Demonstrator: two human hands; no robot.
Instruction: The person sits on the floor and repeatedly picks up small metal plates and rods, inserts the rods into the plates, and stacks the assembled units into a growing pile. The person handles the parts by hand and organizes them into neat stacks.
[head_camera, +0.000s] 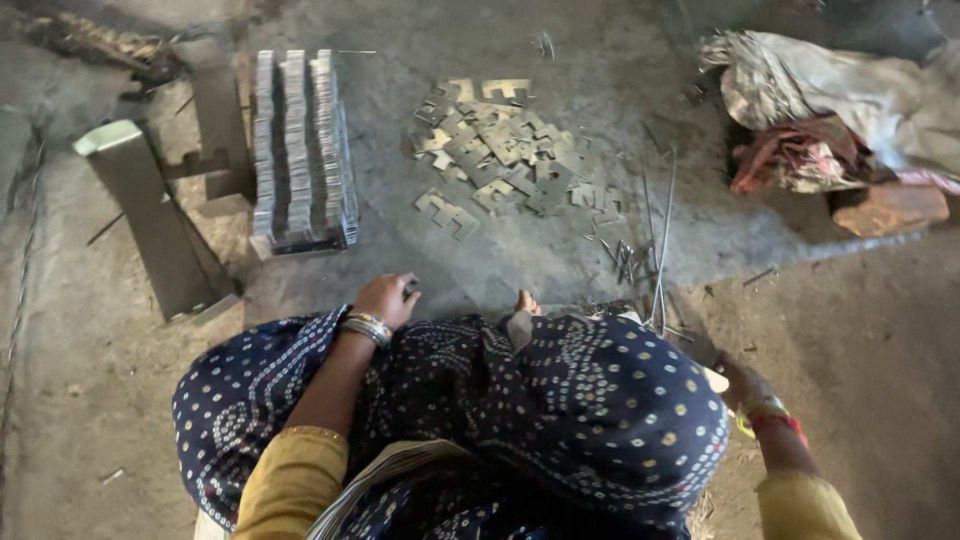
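Nearest the camera, the person sits on the ground with a dark blue dotted cloth (560, 410) draped over the knees and mustard-yellow sleeves on both arms. The left hand (385, 298) rests at the front edge of the cloth on the concrete floor (400, 250), bangles at the wrist; the fingers are curled downward and loosely closed, and whether they pinch anything cannot be told. The right hand (740, 382) sits low beside the right knee, largely hidden behind the cloth, with a yellow and red bangle at the wrist; its grip cannot be told. A toe (526, 300) shows just beyond the cloth between the two hands.

Just beyond the right knee lies a scatter of thin metal rods and wire scraps (650, 250) on the floor.

Further out, ahead of the hands, a loose pile of flat stamped metal plates (505, 150) is spread on the floor, each piece notched in a stepped shape, many overlapping. To the left of the pile, well apart from it, stands a neat stack of like plates (302, 145) set on edge in three close rows. Left of that stack, an angled metal bracket (150, 215) stands on the ground.

At the far right, bundled sacking and cloth (830, 110) lie in a heap beside a reddish brick (890, 208).
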